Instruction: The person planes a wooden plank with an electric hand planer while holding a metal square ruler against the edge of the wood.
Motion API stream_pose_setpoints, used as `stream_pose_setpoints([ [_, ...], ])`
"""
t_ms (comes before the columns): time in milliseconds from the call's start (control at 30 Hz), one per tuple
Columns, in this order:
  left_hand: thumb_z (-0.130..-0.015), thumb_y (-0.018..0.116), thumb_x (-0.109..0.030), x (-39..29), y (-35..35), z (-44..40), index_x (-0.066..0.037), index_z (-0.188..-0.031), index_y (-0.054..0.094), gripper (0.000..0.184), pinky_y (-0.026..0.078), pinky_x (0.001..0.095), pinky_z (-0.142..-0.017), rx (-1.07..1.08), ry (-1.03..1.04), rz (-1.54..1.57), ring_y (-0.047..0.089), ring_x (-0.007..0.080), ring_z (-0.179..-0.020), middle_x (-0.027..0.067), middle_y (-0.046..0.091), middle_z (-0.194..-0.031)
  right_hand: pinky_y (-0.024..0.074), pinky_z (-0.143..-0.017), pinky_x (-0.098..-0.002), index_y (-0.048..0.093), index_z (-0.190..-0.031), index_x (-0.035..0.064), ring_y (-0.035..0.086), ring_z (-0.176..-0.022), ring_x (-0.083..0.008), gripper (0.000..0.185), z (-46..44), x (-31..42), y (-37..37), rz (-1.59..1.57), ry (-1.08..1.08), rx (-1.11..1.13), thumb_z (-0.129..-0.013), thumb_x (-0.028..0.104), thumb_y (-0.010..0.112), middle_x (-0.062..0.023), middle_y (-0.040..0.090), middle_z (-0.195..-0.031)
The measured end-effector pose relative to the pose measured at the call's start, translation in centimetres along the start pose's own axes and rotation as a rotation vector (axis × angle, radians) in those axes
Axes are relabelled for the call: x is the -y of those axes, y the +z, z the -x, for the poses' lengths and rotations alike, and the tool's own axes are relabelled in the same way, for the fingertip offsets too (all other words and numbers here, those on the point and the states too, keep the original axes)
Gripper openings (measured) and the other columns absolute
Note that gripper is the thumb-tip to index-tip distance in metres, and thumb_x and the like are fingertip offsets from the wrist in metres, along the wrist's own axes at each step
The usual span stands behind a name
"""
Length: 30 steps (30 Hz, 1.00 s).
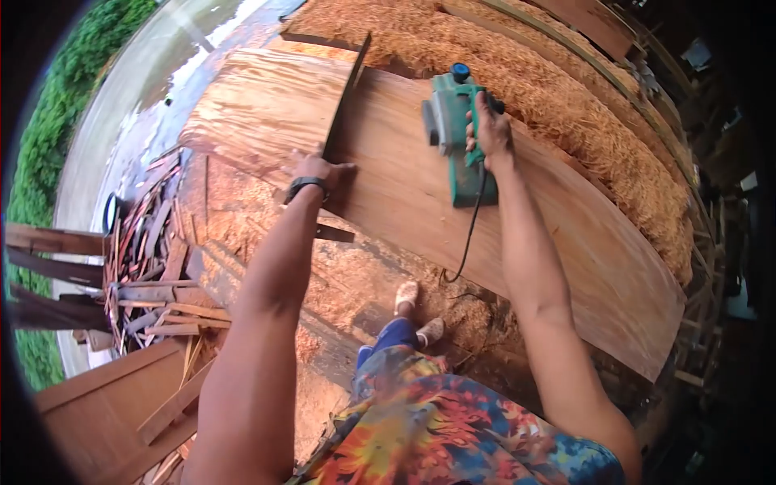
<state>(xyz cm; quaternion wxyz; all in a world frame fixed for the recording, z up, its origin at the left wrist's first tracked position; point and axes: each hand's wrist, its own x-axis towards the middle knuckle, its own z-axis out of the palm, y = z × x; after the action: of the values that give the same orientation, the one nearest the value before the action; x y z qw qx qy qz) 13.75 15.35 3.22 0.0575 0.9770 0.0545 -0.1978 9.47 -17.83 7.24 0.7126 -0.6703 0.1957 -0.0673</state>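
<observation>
Fingers of right hand [495,133]: closed round the handle of the green power planer [447,121]; I see a full wrap.
Fingers of left hand [322,171]: curled on the near end of the dark strip [347,95], thumb spread aside; I cannot tell how hard they press.
Planer: over the middle of the wide board [598,267], right of the strip; I cannot confirm its sole touches wood.
Strip: crosses the board, a dark shadow beside it.
Cord [470,242]: hangs from the planer's rear past the board's near edge.
Board surface: strongly streaked at the left end, more even elsewhere.
Shavings [566,113]: heaped along the far edge.
Step in hand: planing, I judge, with the strip serving as a flatness check.
Next move calls for: strip clear of the planer's path, cord free, sole level.
</observation>
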Motion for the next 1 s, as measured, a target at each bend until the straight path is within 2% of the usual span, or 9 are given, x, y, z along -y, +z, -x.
stream_pose_setpoints([
  [33,-0.071,0.069,-0.077,0.2,0.6,-0.2,-0.012,-0.149,0.045,0.104,0.006,0.0610,-0.121,-0.078,0.008,0.025,0.015,0.0359,-0.152,0.0198,0.045,-0.152,0.0420,-0.040,-0.0258,0.056,-0.091,0.0040,0.048,-0.044,-0.0100,0.065,-0.3,0.1,0.3,-0.027,0.018,0.002,-0.091,0.069,0.056,-0.0004,0.049,-0.060],
  [133,-0.069,0.071,-0.076,0.1,0.0,0.5,-0.013,-0.153,0.038,0.110,0.013,0.0554,-0.123,-0.066,-0.005,0.084,0.017,0.0364,-0.152,0.0283,0.034,-0.155,0.0409,-0.040,-0.0257,0.054,-0.092,0.0060,0.046,-0.043,-0.0098,0.059,1.2,0.1,0.1,-0.034,0.041,-0.004,-0.094,0.065,0.055,0.0004,0.048,-0.059],
  [267,-0.069,0.071,-0.076,0.8,0.8,-0.4,-0.014,-0.155,0.034,0.112,0.016,0.0534,-0.123,-0.052,0.001,0.120,0.018,0.0371,-0.152,0.0322,0.026,-0.157,0.0384,-0.038,-0.0259,0.054,-0.091,0.0083,0.044,-0.042,-0.0087,0.052,9.9,-1.1,-1.7,0.000,0.089,-0.019,-0.099,0.059,0.051,0.0017,0.047,-0.058],
  [367,-0.069,0.070,-0.077,0.2,-0.2,0.7,-0.013,-0.154,0.036,0.112,0.016,0.0567,-0.122,-0.038,0.035,0.083,0.018,0.0386,-0.151,0.0315,0.025,-0.158,0.0372,-0.038,-0.0260,0.054,-0.090,0.0089,0.043,-0.040,-0.0082,0.047,19.0,-3.4,-4.3,0.055,0.071,0.008,-0.104,0.053,0.044,0.0023,0.047,-0.057],
  [400,-0.069,0.070,-0.077,0.5,0.3,0.4,-0.013,-0.155,0.035,0.112,0.015,0.0575,-0.122,-0.044,0.030,0.071,0.019,0.0389,-0.151,0.0312,0.026,-0.157,0.0356,-0.038,-0.0260,0.056,-0.090,0.0032,0.045,-0.039,-0.0099,0.050,22.2,-3.8,-4.9,0.015,0.078,-0.015,-0.105,0.050,0.044,-0.0013,0.048,-0.054],
  [533,-0.071,0.068,-0.077,-0.2,-0.6,0.8,-0.012,-0.155,0.035,0.111,0.012,0.0602,-0.121,-0.012,0.000,0.014,0.020,0.0399,-0.151,0.0301,0.034,-0.154,0.0388,-0.043,-0.0257,0.057,-0.100,-0.0004,0.048,-0.044,-0.0109,0.049,31.6,-6.2,-7.3,-0.023,0.116,-0.031,-0.104,0.047,0.049,-0.0023,0.050,-0.056],
  [600,-0.077,0.065,-0.074,-0.1,0.1,0.5,-0.009,-0.154,0.036,0.105,0.005,0.0659,-0.119,-0.058,0.002,0.032,0.013,0.0361,-0.153,0.0200,0.040,-0.155,0.0400,-0.044,-0.0259,0.058,-0.103,-0.0014,0.049,-0.046,-0.0111,0.051,32.0,-5.9,-7.1,-0.031,0.151,-0.051,-0.103,0.048,0.049,-0.0027,0.051,-0.059],
  [800,-0.073,0.068,-0.075,0.1,0.1,0.4,-0.010,-0.157,0.029,0.112,0.005,0.0660,-0.119,-0.040,0.027,0.065,0.014,0.0346,-0.153,0.0206,0.046,-0.150,0.0373,-0.038,-0.0253,0.059,-0.095,0.0009,0.046,-0.042,-0.0083,0.044,23.6,-4.5,-5.3,-0.032,0.093,-0.025,-0.104,0.043,0.051,0.0014,0.048,-0.056],
  [1000,-0.072,0.069,-0.075,0.4,0.3,-0.1,-0.011,-0.156,0.031,0.113,0.005,0.0651,-0.119,-0.061,0.007,0.042,0.015,0.0339,-0.153,0.0216,0.047,-0.149,0.0379,-0.038,-0.0270,0.058,-0.087,0.0054,0.045,-0.039,-0.0101,0.054,7.8,-1.4,-2.0,0.052,0.003,-0.045,-0.099,0.058,0.051,-0.0004,0.049,-0.055],
])
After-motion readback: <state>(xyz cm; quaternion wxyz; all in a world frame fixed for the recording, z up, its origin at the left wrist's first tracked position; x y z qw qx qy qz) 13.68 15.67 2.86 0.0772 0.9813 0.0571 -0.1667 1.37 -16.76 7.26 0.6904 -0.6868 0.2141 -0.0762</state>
